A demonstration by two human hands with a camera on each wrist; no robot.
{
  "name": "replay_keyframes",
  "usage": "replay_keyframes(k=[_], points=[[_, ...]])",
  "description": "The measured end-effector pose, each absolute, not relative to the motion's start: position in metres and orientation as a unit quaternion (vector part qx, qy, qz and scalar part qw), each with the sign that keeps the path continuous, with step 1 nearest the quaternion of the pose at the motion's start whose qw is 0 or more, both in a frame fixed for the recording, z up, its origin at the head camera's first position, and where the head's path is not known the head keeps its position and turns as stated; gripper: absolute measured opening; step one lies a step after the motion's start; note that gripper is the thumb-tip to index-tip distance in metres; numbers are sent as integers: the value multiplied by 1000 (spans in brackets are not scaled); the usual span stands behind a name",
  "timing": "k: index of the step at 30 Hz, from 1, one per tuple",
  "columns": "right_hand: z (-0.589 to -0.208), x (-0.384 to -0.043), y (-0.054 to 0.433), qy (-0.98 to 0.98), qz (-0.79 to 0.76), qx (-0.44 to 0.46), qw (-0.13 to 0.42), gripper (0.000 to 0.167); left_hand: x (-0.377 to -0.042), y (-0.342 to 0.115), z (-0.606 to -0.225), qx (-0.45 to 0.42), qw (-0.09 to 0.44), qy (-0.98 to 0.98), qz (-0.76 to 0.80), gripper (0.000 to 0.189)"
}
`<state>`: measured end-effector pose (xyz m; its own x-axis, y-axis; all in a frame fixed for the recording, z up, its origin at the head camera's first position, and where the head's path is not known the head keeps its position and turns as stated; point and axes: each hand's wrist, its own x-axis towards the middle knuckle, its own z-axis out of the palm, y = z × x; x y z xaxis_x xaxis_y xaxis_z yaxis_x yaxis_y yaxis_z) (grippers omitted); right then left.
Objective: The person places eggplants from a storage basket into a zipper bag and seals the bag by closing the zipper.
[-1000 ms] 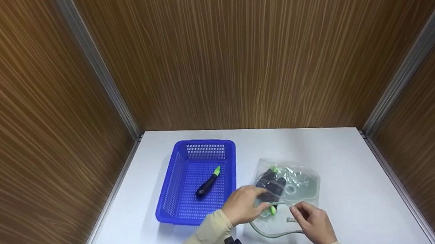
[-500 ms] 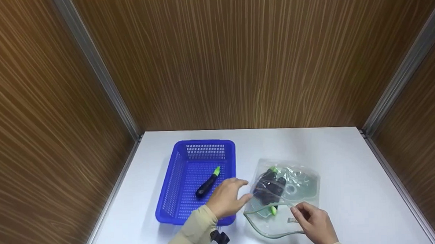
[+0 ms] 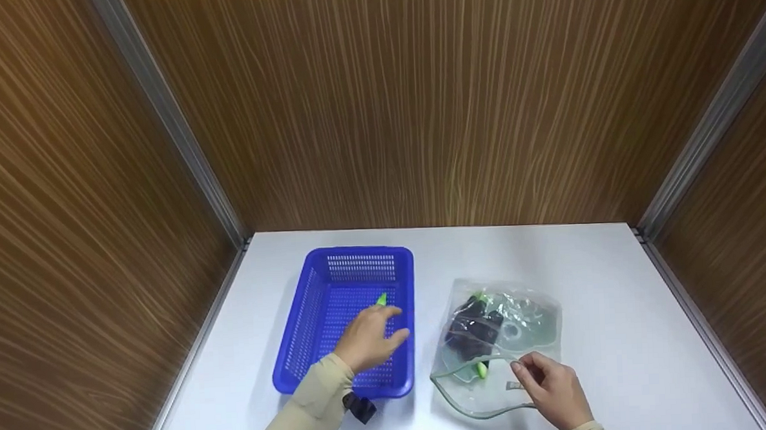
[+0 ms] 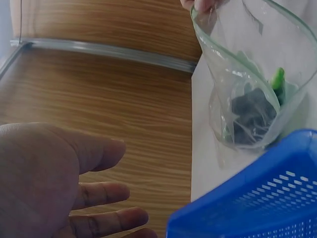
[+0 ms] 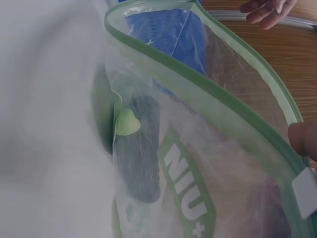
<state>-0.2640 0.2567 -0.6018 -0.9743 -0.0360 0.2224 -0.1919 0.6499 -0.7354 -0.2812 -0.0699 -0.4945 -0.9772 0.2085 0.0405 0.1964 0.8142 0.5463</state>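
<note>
My left hand [image 3: 366,340] hovers over the blue basket [image 3: 409,343], fingers spread and nothing held. Beneath it lies an eggplant whose green stem end [image 3: 382,299] shows; the hand hides most of its dark body. In the left wrist view that hand [image 4: 44,183] has its thumb and fingers apart. My right hand [image 3: 553,390] pinches the rim of a clear zip bag [image 3: 537,331] lying on the table, and its mouth gapes. Several dark eggplants [image 3: 472,334] with green ends are inside the bag. The right wrist view shows the bag's green zip edge [image 5: 198,79] and a white slider [image 5: 304,193].
The basket stands left of the bag on a white table [image 3: 481,253]. Wood-grain panels [image 3: 430,109] rise at the back and both sides, with metal rails [image 3: 178,120] in the corners.
My left hand has moved left, from the bag's mouth to over the basket, and now covers most of the eggplant there. The right hand keeps hold of the bag's rim.
</note>
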Motion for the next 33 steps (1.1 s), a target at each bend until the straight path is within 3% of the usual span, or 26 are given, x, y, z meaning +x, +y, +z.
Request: replay_keyframes(k=[15,22,33], points=[[-613,-280,261,-908,413,27,59,25,-312,-124,-526,34,2,950,312,41],[-615,-284,260,-906,419,23,46,19,-322,-144,-545,-13,33,948,315,43],[-612,-289,259,-898,438,-38,-8,27,-336,-164,-561,-69,47,947,310,44]])
